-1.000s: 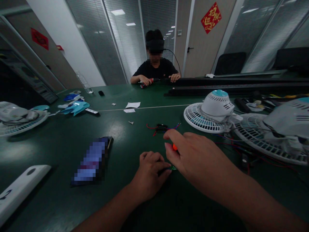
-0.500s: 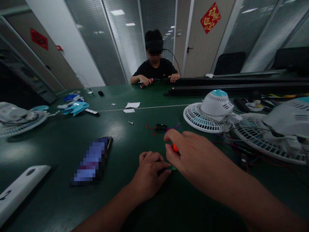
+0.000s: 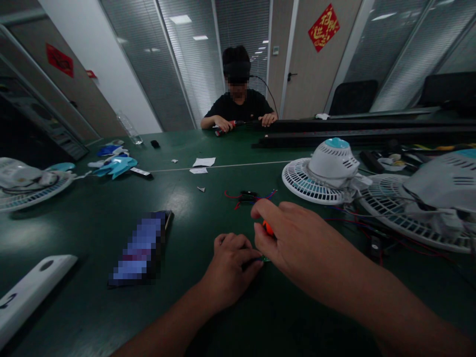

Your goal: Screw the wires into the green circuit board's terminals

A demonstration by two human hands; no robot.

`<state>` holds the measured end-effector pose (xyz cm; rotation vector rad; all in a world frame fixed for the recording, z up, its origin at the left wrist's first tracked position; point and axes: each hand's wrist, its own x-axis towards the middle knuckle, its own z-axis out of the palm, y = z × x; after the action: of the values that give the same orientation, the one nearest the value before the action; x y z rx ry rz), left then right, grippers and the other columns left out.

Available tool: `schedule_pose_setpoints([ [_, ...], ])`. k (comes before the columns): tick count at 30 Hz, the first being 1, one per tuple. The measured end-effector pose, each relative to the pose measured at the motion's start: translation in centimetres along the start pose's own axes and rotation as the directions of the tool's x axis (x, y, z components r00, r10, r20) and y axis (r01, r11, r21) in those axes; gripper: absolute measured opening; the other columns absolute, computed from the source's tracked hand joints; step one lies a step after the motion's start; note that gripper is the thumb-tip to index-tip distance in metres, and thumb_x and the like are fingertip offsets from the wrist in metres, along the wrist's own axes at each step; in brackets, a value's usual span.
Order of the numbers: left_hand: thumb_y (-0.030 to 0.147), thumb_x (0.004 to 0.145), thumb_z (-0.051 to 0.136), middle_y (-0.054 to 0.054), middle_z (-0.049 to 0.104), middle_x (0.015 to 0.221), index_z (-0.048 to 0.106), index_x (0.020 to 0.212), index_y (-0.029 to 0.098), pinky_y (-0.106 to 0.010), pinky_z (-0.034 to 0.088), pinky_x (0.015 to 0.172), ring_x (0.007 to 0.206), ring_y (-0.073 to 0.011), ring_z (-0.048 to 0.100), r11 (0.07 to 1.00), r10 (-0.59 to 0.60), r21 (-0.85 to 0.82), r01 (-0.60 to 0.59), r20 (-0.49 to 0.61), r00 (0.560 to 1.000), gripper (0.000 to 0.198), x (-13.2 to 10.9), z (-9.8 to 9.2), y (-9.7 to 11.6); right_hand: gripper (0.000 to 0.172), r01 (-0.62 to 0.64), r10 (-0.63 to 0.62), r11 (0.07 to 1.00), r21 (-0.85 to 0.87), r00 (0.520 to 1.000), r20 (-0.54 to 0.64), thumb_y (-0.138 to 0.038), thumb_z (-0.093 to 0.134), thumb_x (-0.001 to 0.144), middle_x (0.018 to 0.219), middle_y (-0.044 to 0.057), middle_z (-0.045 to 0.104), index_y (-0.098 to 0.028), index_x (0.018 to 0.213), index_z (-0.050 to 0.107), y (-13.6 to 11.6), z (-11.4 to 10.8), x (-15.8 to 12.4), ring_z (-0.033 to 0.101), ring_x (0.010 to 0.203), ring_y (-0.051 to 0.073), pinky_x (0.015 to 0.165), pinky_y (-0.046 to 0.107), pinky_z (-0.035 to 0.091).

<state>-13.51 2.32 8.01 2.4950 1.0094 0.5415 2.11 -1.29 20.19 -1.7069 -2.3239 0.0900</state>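
Observation:
My left hand (image 3: 233, 270) rests on the green table, thumb and fingers pinching the edge of a small green board (image 3: 265, 258). Above the board's right side, my right hand (image 3: 293, 238) is curled round an orange-handled tool (image 3: 267, 228); the tool's lower part is hidden behind the fingers. Just beyond my hands lie small black parts with red and blue wires (image 3: 248, 196). To my left a phone (image 3: 141, 248) lies on the table, its screen pixelated.
White fan parts (image 3: 330, 171) stand at the right, with another fan part (image 3: 29, 183) at the far left. A white bar (image 3: 35, 292) lies front left. Blue gloves (image 3: 117, 166), paper scraps (image 3: 204, 161) and black rails (image 3: 353, 135) lie farther back. A person (image 3: 238, 104) sits opposite, holding a red tool.
My right hand and the orange-handled tool have shifted very slightly to the left. My left hand keeps its place on the green board.

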Motion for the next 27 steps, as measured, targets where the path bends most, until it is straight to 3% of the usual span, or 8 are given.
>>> schedule_pose_setpoints([
  [9,0.017,0.081,0.067,-0.002,0.066,0.099,0.072,0.092,0.027,-0.052,0.035,0.094,0.098,-0.0260,0.056,0.999,0.027,-0.031,-0.028,-0.036,0.999,0.016,-0.13,0.47,-0.24,0.019,0.006,-0.008,1.000,-0.028,0.997,-0.077,-0.028,0.040,0.093,0.070,0.001,0.062,-0.024,0.089,0.058,-0.03,0.24,-0.44,0.049,0.060,0.017,0.054,0.030,0.024],
  [15,0.016,0.082,0.066,-0.002,0.065,0.103,0.073,0.092,0.028,-0.049,0.036,0.094,0.100,-0.0261,0.054,0.998,0.064,-0.025,-0.065,-0.066,0.996,0.017,-0.04,0.52,-0.25,0.041,-0.055,0.051,0.997,-0.054,0.996,-0.070,-0.049,0.028,0.097,0.068,0.002,0.063,-0.027,0.085,0.060,-0.32,0.06,-0.44,0.054,0.063,0.020,0.055,0.030,0.021],
  [20,0.019,0.083,0.067,-0.003,0.065,0.091,0.074,0.094,0.026,-0.049,0.036,0.094,0.094,-0.0244,0.057,1.000,0.018,0.002,-0.018,-0.012,1.000,0.014,-0.08,0.35,-0.22,0.037,-0.081,0.074,0.986,-0.147,0.996,-0.053,-0.044,0.031,0.098,0.067,0.003,0.064,-0.028,0.088,0.063,-0.30,0.16,-0.22,0.056,0.062,0.022,0.054,0.031,0.019],
  [27,0.019,0.083,0.069,-0.002,0.065,0.094,0.074,0.096,0.029,-0.046,0.035,0.093,0.097,-0.0239,0.057,1.000,-0.006,0.029,0.006,0.017,1.000,0.018,0.10,-0.14,0.25,0.027,-0.048,0.033,0.985,-0.165,0.995,-0.091,-0.027,0.039,0.094,0.062,0.002,0.059,-0.024,0.091,0.065,0.19,0.46,0.06,0.050,0.056,0.018,0.052,0.030,0.022],
])
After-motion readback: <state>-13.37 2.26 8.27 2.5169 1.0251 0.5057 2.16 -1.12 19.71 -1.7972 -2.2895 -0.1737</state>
